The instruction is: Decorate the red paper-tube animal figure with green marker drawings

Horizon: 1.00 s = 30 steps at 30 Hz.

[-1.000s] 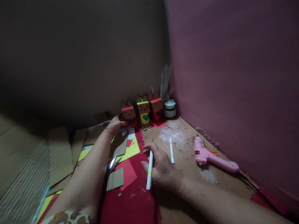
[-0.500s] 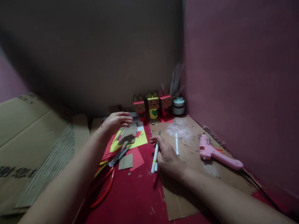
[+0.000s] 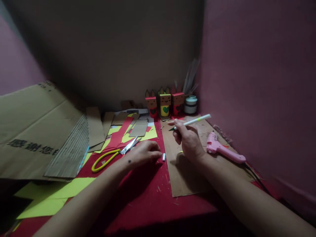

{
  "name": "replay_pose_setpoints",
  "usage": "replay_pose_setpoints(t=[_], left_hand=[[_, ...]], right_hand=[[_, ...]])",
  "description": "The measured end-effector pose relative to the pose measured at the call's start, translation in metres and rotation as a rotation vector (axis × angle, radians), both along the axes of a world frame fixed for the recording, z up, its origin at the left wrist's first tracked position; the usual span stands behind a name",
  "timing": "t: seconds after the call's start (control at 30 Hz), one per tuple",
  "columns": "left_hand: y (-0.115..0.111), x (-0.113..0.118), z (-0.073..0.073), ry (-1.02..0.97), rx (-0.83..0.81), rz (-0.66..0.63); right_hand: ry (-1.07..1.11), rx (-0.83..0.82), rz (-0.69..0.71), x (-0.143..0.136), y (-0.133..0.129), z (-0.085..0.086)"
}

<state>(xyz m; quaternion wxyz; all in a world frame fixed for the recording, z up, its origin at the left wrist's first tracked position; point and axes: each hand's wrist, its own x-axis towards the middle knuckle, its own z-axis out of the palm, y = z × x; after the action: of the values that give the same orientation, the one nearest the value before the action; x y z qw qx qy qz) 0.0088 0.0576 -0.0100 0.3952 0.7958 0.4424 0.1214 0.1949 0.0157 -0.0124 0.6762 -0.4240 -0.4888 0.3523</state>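
My right hand (image 3: 191,140) grips a white marker (image 3: 197,120) with a yellow band, its dark green tip pointing left above a cardboard sheet (image 3: 181,187). Low over the red table cover (image 3: 145,197), my left hand (image 3: 146,153) has its fingers bent inward. What lies under those fingers is hidden. A small white marker cap (image 3: 164,157) lies just beyond its thumb. Left of that hand are scissors with a yellow handle (image 3: 106,160), blades pointing away.
Three box-headed paper figures (image 3: 165,104) stand at the back beside a pale jar (image 3: 191,104). A pink glue gun (image 3: 225,151) rests at right, its cord trailing. Cardboard strips (image 3: 139,127), yellow paper (image 3: 59,196) and a large carton (image 3: 37,131) occupy the left.
My right hand has lifted the marker and turned its green tip leftward. My left hand has come down from above the cardboard strips towards the middle. The view has shifted.
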Motion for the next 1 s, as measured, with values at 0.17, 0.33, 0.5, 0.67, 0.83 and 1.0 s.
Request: replay_pose_setpoints(t=[0.17, 0.33, 0.5, 0.67, 0.83, 1.0], left_hand=[[-0.011, 0.020, -0.013, 0.133, 0.218, 0.015], [-0.012, 0.024, -0.015, 0.195, 0.253, -0.054], [-0.024, 0.017, -0.026, 0.178, 0.296, -0.004], [-0.021, 0.001, -0.021, 0.038, 0.220, 0.073], [-0.014, -0.006, -0.002, -0.204, -0.006, 0.047], [-0.018, -0.002, 0.004, -0.358, -0.147, 0.063]], right_hand=[[0.052, 0.004, -0.026, 0.008, 0.002, 0.004], [0.076, -0.001, -0.101, 0.021, 0.002, -0.005], [0.049, -0.076, -0.045, 0.024, -0.006, -0.014], [0.121, -0.133, 0.084, 0.022, -0.009, -0.015], [0.214, -0.206, 0.172, 0.020, -0.010, -0.016], [0.231, -0.254, 0.234, 0.016, -0.015, -0.015]])
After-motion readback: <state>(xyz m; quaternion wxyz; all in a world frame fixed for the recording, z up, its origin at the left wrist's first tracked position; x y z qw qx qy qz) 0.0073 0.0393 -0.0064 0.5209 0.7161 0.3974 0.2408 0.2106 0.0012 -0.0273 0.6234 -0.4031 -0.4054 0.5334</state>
